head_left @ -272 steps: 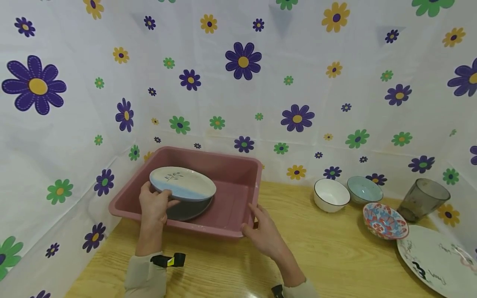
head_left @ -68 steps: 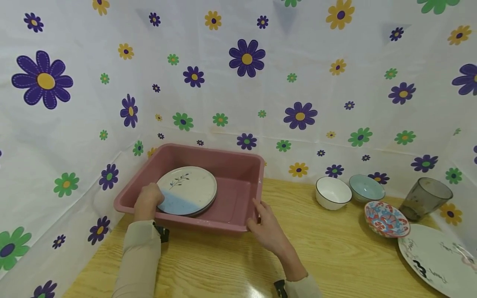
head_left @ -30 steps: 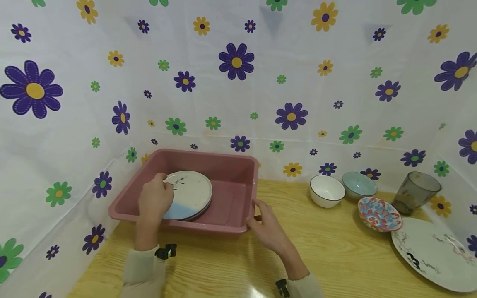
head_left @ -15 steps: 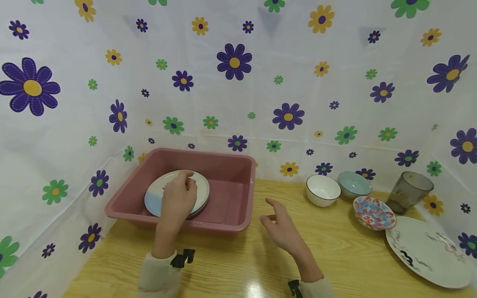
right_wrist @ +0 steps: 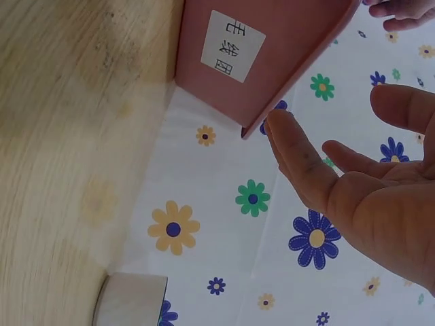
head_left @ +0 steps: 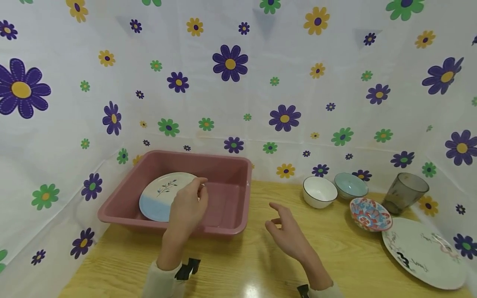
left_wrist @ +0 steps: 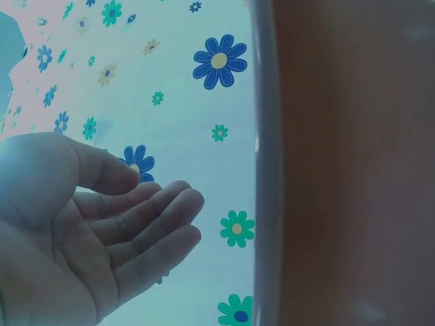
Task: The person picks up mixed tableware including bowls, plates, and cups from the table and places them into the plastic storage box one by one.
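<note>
My left hand (head_left: pixel 188 207) hovers over the near side of the pink plastic tub (head_left: pixel 244 198), hiding part of a plate. The left wrist view shows that hand (left_wrist: pixel 102 231) holding nothing, fingers loosely bent. Inside the tub lies a round plate (head_left: pixel 154 203), cream and light blue with a painted twig. To the right of the tub, my right hand (head_left: pixel 288 234) is held above the table, apart from everything. In the right wrist view its fingers (right_wrist: pixel 299 159) are extended, and the tub (right_wrist: pixel 285 41) beyond bears a white label with handwritten characters.
Right of my hands stand a white bowl (head_left: pixel 319 192), a pale blue bowl (head_left: pixel 351 186), a red-and-blue patterned dish (head_left: pixel 370 214) and a grey glass (head_left: pixel 405 192). A large oval platter (head_left: pixel 425 252) lies nearest the right edge. Flowered sheeting (head_left: pixel 261 91) surrounds the wooden table (head_left: pixel 261 256).
The tilted plate from earlier now lies flat in the tub, over the dark plate. My left hand has released it and moved right; my right hand has left the tub's rim.
</note>
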Available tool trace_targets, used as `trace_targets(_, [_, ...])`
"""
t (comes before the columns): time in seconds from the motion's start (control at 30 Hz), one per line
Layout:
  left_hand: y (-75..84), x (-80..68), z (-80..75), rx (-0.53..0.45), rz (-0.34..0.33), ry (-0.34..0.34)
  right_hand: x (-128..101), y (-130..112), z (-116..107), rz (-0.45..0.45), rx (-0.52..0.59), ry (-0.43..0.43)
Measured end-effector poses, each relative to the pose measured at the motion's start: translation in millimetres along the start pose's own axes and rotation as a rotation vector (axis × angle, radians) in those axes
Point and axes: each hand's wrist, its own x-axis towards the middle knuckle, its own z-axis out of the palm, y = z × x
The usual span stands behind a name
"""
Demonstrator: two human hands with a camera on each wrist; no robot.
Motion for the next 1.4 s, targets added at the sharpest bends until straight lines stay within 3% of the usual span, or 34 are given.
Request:
trace_targets(0.57, [2.0, -5.4, 0.4, -0.01, 0.0, 0.002, -8, 2, -39, 0.006, -0.049, 0.035])
trace_targets(0.77, [0.1, -8.3, -4.9, -0.014, -0.045, -0.026, -8, 6, -60, -0.01, -0.08, 0.07])
trace_targets(1.0, [0.5, -7.4, -4.8, -0.012, -0.047, -0.042, -17, 19, -94, 0.021, -0.125, 0.138])
trace_targets(1.4, [3.1, -8.0, -4.5, -0.009, -0.04, -0.045, -43, 47, -165, 0.241, -0.276, 0.279])
